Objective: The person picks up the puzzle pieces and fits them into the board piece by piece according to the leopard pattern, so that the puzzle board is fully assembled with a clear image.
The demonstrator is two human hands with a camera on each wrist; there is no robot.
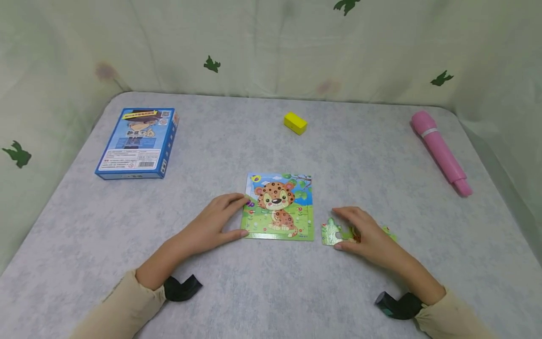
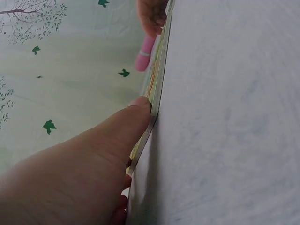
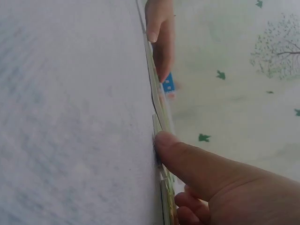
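Observation:
A square leopard puzzle board (image 1: 277, 230) lies flat in the middle of the table in the head view. My left hand (image 1: 216, 219) rests at its left side, thumb at the lower left corner and fingertips on the edge higher up. In the left wrist view the left thumb (image 2: 126, 122) presses against the board's thin rim. Right of the board, my right hand (image 1: 372, 238) spans a green puzzle piece (image 1: 328, 235) between thumb and index finger. More loose pieces (image 1: 388, 231) lie under and beside this hand, partly hidden by it.
A blue game box (image 1: 133, 146) lies at the back left of the table. Behind the board sits a yellow block (image 1: 295, 123). At the back right lies a pink microphone-shaped toy (image 1: 442, 153). A printed curtain (image 1: 271, 47) hangs behind the table.

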